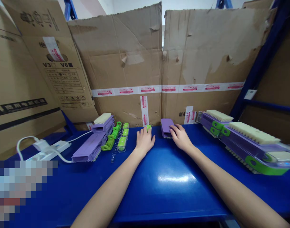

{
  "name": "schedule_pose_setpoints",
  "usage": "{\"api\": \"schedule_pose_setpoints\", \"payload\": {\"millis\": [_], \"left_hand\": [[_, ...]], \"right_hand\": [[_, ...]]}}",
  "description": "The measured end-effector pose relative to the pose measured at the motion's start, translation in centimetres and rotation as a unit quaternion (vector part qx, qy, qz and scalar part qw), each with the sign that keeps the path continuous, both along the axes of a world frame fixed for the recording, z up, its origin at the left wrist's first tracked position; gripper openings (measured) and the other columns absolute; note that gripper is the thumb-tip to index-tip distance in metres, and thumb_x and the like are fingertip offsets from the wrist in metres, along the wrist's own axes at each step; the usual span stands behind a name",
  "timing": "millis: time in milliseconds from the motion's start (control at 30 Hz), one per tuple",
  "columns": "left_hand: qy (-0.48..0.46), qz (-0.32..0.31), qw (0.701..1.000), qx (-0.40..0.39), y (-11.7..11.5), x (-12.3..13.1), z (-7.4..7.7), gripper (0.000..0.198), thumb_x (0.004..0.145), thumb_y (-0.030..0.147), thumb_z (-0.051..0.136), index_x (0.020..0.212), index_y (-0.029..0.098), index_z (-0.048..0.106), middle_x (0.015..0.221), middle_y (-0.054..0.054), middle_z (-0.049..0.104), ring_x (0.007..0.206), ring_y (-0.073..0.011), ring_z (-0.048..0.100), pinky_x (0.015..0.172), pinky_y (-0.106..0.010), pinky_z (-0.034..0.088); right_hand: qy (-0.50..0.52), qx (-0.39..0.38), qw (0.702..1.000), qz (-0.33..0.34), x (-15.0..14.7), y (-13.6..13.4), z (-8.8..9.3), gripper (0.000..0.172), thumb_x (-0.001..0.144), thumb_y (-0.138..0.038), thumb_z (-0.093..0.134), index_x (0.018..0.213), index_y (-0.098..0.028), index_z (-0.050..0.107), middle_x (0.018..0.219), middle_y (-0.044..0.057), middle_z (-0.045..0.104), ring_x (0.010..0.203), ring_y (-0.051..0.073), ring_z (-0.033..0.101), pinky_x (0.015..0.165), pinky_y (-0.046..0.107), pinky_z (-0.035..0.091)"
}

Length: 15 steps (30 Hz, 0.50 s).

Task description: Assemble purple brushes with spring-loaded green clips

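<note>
My left hand lies over the blue tabletop, fingers forward and thumb apart. At its fingertips is a small green plastic piece, partly hidden. My right hand has its fingertips on the right side of a purple brush housing, which sits with bristles down; the far fingers' grip is partly hidden. To the left of my left hand stand clear-and-green cases in a row. Next to them lie metal springs and green brackets.
At left are purple housings, one under a cream bristle pad, and a white power strip with cables. Several assembled purple-and-green brushes stand at right. Cardboard sheets wall off the back of the blue table.
</note>
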<state>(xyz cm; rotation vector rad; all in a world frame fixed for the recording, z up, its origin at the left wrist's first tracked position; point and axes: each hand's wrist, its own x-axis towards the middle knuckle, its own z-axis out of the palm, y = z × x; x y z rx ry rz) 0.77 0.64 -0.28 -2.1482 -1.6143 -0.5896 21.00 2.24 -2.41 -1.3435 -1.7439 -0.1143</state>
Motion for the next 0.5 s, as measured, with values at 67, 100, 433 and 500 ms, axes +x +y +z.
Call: {"api": "schedule_pose_setpoints", "payload": {"millis": [67,100,433,500], "left_hand": [[0.006,0.032,0.999,0.012,0.1,-0.2,0.2,0.034,0.089,0.037,0.043,0.105,0.011,0.059,0.099,-0.016,0.058,0.091,-0.0286,0.055,0.077,-0.04,0.039],[0.007,0.047,0.999,0.015,0.1,-0.3,0.3,0.035,0.09,0.038,0.042,0.102,0.011,0.06,0.097,-0.016,0.059,0.09,-0.0285,0.055,0.076,-0.039,0.039],[-0.008,0.067,0.998,-0.003,0.2,-1.3,1.0,0.028,0.091,0.029,0.042,0.099,0.01,0.06,0.097,-0.016,0.062,0.093,-0.0294,0.055,0.077,-0.039,0.038],[-0.007,0.064,0.998,0.006,0.3,-1.4,1.0,0.025,0.09,0.027,0.044,0.099,0.011,0.06,0.1,-0.016,0.061,0.095,-0.0291,0.054,0.077,-0.039,0.039]], "right_hand": [[0.003,0.005,1.0,-0.01,0.2,0.1,0.0,0.038,0.09,-0.039,0.038,0.112,-0.022,0.064,0.12,0.013,0.054,0.113,0.029,0.052,0.098,0.052,0.042],[0.004,0.004,1.0,-0.014,0.2,0.1,0.0,0.038,0.09,-0.039,0.038,0.112,-0.022,0.064,0.12,0.013,0.054,0.112,0.03,0.052,0.097,0.053,0.042],[-0.025,-0.021,0.999,-0.04,0.3,-0.1,0.4,0.039,0.091,-0.036,0.036,0.115,-0.02,0.063,0.121,0.016,0.053,0.112,0.032,0.052,0.091,0.053,0.046],[-0.025,-0.024,0.999,-0.042,0.2,-0.1,0.4,0.039,0.091,-0.036,0.036,0.115,-0.02,0.062,0.121,0.016,0.053,0.111,0.032,0.052,0.091,0.053,0.046]]}}
